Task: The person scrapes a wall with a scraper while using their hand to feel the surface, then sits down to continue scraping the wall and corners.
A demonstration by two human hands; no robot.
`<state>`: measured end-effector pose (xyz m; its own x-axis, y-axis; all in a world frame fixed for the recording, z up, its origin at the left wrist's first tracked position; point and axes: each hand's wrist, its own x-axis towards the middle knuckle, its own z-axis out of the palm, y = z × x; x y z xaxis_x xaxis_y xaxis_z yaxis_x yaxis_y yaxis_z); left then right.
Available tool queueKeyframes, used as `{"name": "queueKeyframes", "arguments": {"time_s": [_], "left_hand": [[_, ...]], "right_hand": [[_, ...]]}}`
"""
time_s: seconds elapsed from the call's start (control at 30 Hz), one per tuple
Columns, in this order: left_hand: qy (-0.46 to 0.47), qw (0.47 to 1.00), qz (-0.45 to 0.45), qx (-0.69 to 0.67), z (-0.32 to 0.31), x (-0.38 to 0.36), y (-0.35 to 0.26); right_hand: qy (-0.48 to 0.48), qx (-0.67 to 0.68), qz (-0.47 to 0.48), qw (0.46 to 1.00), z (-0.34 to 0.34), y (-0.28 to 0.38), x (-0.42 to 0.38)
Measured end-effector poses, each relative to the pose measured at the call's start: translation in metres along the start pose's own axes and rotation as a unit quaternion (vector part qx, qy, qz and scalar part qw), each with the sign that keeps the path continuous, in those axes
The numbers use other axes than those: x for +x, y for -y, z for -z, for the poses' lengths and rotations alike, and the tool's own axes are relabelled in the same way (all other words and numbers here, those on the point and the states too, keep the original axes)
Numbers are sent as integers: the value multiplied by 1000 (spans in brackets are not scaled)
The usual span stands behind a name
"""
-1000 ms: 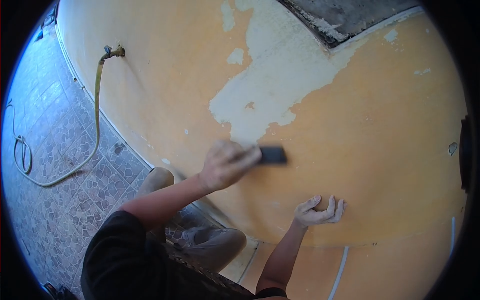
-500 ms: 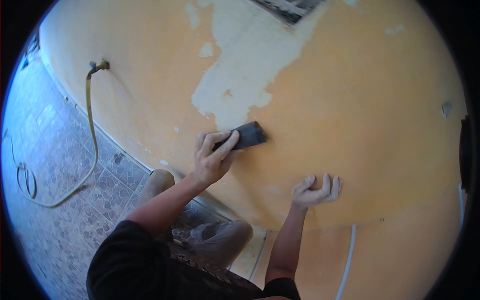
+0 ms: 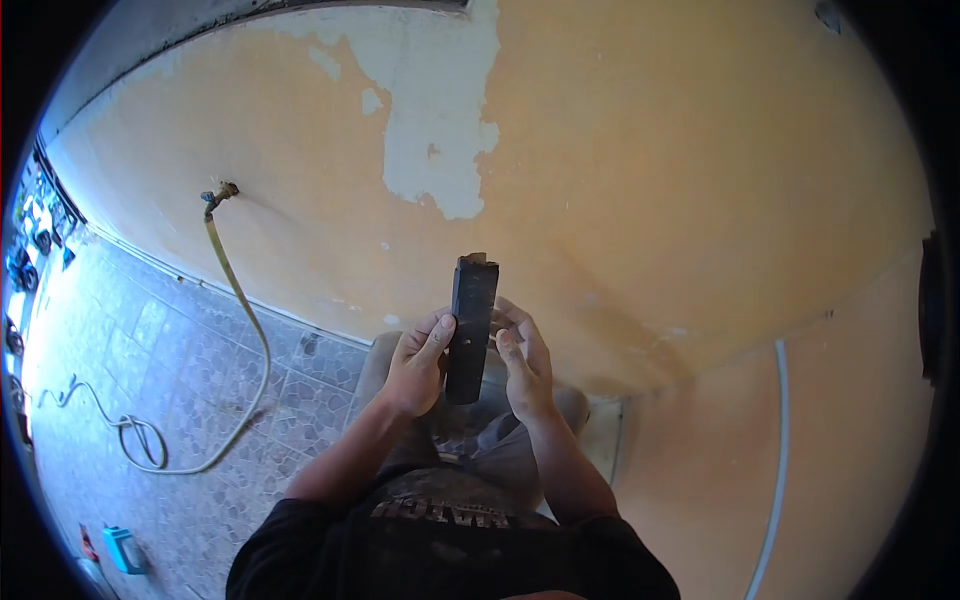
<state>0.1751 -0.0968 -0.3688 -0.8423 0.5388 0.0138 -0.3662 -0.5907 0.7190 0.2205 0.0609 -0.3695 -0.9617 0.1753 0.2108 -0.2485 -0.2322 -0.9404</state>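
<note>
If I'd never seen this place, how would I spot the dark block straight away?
Find the yellow-orange wall and its large pale patch, then drop just below the patch's lower end. There the dark block points lengthwise up the picture, between the person's left hand and right hand. Its long, narrow, straight-edged black shape sets it apart from the hands beside it and the wall beyond.

Orange wall [image 3: 620, 170] (w/ pale patch [image 3: 435, 130]) abv stone-pattern flr [image 3: 220, 520].
</note>
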Motion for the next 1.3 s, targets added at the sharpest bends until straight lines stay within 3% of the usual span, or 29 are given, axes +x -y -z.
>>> {"name": "queueKeyframes", "arguments": {"time_s": [0.03,0.37,0.47,0.6,0.67,0.73,0.97,1.03,1.3], "left_hand": [[17,1000,-20,13,-1,-8,-2],[91,957,-146,232,20,-29,-7],[77,975,-88,189,33,-37,3],[46,960,-77,264,45,-44,12],[66,995,-11,76,41,-52,10],[82,994,8,76,43,-57,9],[177,982,70,-15,47,-75,17],[173,982,73,23,43,-78,19],[81,988,89,99,43,-85,27]], "right_hand": [[-1,48,-70,996,-3,2,-9],[46,115,-36,992,-20,-7,-35],[39,110,-32,993,-23,-14,-45],[27,108,-15,994,-31,-19,-54],[24,117,-22,993,-35,-20,-64],[29,194,-82,977,-42,-14,-72],[-14,200,-63,978,-39,-14,-95],[-84,236,-65,966,-39,-6,-93],[-87,236,-81,965,-23,-16,-88]]}}
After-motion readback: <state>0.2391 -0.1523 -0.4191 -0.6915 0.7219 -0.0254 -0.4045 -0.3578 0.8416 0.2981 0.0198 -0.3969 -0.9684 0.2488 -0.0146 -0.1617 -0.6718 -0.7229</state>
